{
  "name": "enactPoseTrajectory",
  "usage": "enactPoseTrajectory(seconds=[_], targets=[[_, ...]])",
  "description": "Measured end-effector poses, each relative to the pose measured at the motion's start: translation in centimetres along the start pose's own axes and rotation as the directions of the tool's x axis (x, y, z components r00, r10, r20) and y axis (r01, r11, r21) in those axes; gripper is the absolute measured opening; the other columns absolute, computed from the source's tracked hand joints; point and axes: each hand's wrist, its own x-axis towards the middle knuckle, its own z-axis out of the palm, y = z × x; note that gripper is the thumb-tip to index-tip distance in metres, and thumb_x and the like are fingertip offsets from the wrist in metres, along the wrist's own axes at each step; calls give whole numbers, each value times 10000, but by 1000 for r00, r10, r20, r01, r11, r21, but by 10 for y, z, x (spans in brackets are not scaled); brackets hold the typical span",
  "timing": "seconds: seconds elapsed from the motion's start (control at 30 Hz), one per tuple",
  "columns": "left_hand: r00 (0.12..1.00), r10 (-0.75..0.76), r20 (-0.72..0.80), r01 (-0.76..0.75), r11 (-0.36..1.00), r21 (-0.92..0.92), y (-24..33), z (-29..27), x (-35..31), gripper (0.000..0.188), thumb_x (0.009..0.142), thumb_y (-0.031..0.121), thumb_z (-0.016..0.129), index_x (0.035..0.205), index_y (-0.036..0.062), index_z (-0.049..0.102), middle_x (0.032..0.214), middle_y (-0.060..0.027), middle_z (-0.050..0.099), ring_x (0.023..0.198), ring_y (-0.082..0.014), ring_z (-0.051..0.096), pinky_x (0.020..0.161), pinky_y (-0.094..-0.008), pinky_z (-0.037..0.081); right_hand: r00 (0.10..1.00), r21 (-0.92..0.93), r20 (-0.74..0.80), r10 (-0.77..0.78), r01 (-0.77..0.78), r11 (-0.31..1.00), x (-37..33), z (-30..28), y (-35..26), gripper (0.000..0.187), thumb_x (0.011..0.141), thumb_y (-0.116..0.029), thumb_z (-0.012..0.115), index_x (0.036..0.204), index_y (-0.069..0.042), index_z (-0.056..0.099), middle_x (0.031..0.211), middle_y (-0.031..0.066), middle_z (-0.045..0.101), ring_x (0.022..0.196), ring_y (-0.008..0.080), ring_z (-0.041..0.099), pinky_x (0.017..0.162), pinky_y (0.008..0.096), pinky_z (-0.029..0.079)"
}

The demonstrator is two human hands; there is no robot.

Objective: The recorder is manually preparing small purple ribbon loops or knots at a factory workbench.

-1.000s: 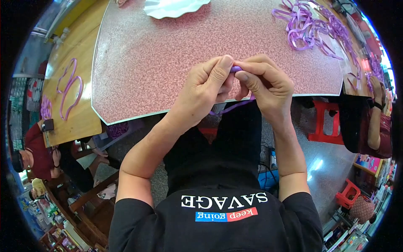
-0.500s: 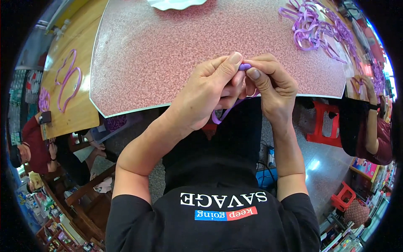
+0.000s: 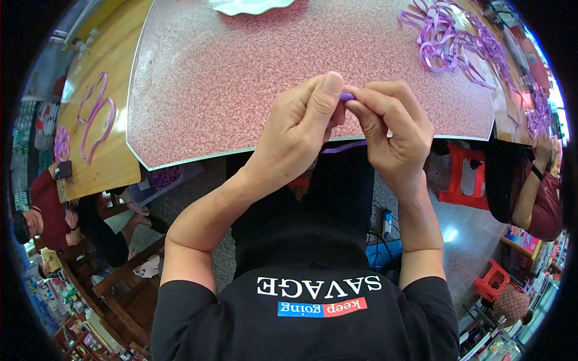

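Both of my hands are raised over the near edge of the pink-patterned table (image 3: 211, 90), close together. A small purple plastic clasp (image 3: 347, 96) sits between them, mostly covered by fingers. My left hand (image 3: 301, 117) is closed on its left end, with the thumb upright. At its right end, my right hand (image 3: 397, 123) pinches it between thumb and forefinger. A purple lanyard strap (image 3: 343, 147) shows below my hands, past the table edge; where it joins the clasp is hidden.
A heap of purple lanyards (image 3: 439, 51) lies at the far right, a white scalloped dish (image 3: 250, 6) at the far edge. Looped purple straps (image 3: 109, 126) lie on the wooden table (image 3: 114, 168) at left. Co-workers sit left (image 3: 51, 210) and right (image 3: 539, 198). A red stool (image 3: 462, 177) stands at right.
My right hand has shifted slightly right and down, its thumb tip lower. My left hand has turned, hiding more of the clasp. The strap below hangs in a flatter curve.
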Motion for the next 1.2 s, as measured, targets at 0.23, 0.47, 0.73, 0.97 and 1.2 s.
enactPoseTrajectory(seconds=[0.23,0.47,0.73,0.97,1.2], targets=[[964,266,11,-251,894,372,-5,1,3,295,1041,215,472,887,-16,573,652,-48,521,570,-109,500,493,-293,408,992,-73,-24,-127,125,989,-3,0,2,166,811,25,730,971,26,687,860,105,642,718,181,617,612,276,503],[908,419,-3,-355,773,526,-14,5,6,265,1032,179,483,858,-4,564,622,-72,507,522,-145,490,486,-301,398,986,-67,-12,-164,163,984,3,1,9,158,800,47,727,951,33,679,868,116,651,750,202,634,637,284,518],[992,122,-19,-114,965,237,-9,-10,11,334,1054,241,440,859,0,565,643,-11,481,574,-83,450,515,-267,386,996,60,91,13,-18,998,13,0,10,137,844,-17,718,965,22,666,864,94,630,719,167,609,610,290,506],[985,173,24,-173,951,258,-4,-10,6,358,1061,247,413,861,-8,568,662,-14,482,593,-81,435,534,-265,383,972,-87,196,-127,147,985,17,-13,12,191,830,-66,737,984,7,649,878,105,624,703,191,624,579,300,504],[969,237,66,-246,938,244,8,-8,-6,332,1058,230,414,883,-6,567,661,-21,473,590,-96,432,533,-273,379,926,-98,251,-282,314,944,22,-21,-3,207,790,-62,758,952,-12,640,860,113,614,665,243,641,502,332,501]])
